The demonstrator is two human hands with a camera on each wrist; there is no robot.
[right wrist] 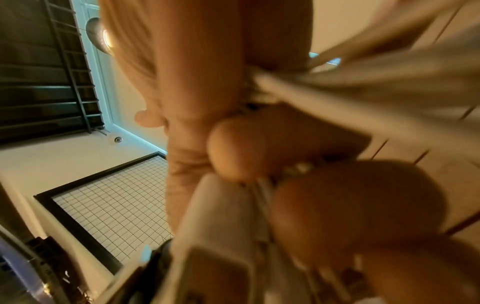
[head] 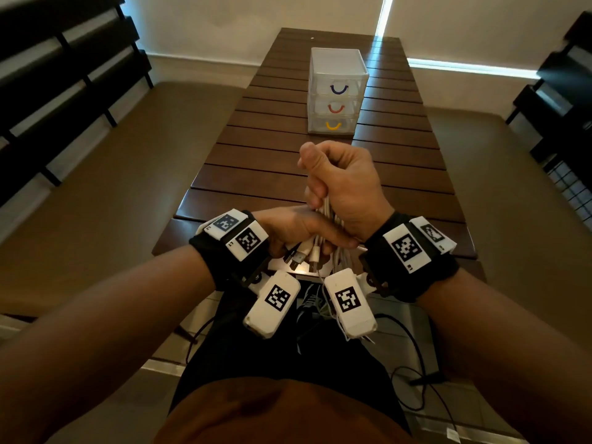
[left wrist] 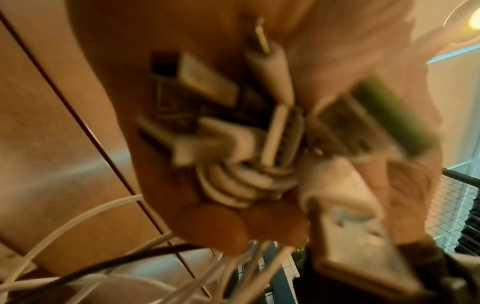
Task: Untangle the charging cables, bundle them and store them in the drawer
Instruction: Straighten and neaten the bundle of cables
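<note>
Both hands hold one bundle of white charging cables (head: 327, 209) over the near end of the brown slatted table (head: 256, 161). My right hand (head: 338, 184) grips the upper part of the bundle in a fist. Just below it, my left hand (head: 299, 230) grips the lower part, with USB plugs (head: 306, 256) sticking out toward me. The left wrist view shows the plugs and looped white cables (left wrist: 233, 179) against the palm, blurred, with loose white strands hanging below. In the right wrist view, blurred fingers (right wrist: 254, 150) curl round white cables (right wrist: 350, 98). A clear three-drawer unit (head: 336, 68) stands farther back with all drawers closed.
The drawers have blue (head: 339, 89), red (head: 335, 108) and yellow (head: 333, 125) handles. Cushioned benches (head: 128, 174) run along both sides of the table, with dark slatted backs. Black wires (head: 413, 350) trail on the tiled floor by my legs.
</note>
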